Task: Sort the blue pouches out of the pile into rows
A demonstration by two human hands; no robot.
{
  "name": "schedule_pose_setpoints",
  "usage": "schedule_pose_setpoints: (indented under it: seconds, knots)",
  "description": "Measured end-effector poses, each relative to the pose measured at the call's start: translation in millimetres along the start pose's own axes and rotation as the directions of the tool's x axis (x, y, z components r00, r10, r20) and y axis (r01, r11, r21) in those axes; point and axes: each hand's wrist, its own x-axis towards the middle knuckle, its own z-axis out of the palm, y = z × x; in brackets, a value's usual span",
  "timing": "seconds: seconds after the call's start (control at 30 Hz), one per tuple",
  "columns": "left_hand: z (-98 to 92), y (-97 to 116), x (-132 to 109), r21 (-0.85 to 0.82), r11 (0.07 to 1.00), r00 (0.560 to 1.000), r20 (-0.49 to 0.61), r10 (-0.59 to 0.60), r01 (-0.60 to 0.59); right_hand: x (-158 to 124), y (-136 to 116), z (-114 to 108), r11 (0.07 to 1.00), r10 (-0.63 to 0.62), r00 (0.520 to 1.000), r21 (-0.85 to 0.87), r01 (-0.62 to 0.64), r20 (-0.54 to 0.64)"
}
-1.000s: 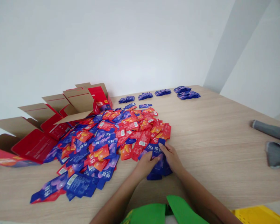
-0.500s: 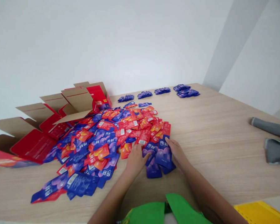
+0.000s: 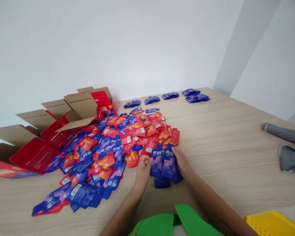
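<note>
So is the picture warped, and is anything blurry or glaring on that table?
In the head view the wide lens stretches the table outward and tilts the wall pillar; its light is soft and even, without glare; the left hand, right hand and blue packets they hold are sharp, while the far blue stacks are too small to read.

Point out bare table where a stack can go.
Bare: the wide table stretch between the packet pile and the grey cloth. Crowded: the left half, under pile and open boxes; blue stacks line the back.
</note>
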Motion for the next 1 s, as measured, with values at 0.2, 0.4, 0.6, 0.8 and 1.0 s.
schedule_pose_setpoints:
  seconds: [0.2, 0.4, 0.6, 0.8, 1.0]
  knots:
    - [30.4, 1, -21, 0.138, 0.979, 0.974, 0.192, 0.124, -0.152, -7, -9, 3, 0.997, -0.071, 0.996, -0.012, 0.071, 0.053]
    - [19.3, 5, -26, 0.316, 0.904, 0.930, 0.318, 0.185, -0.288, 10, -15, -20, 0.934, -0.270, 0.963, -0.249, 0.258, -0.014]
    - [2.5, -10, -32, 0.497, 0.747, 0.883, 0.389, 0.264, -0.443, 31, -28, -61, 0.599, -0.405, 0.914, -0.758, 0.257, -0.011]
    - [8.7, -23, -35, 0.643, 0.518, 0.802, 0.577, 0.156, -0.564, 34, -21, -68, 0.306, -0.428, 0.897, -0.917, 0.257, 0.109]
    - [16.1, -25, -33, 0.604, 0.379, 0.694, 0.700, 0.168, -0.701, 31, -15, -61, 0.132, -0.579, 0.777, -0.913, 0.387, 0.246]
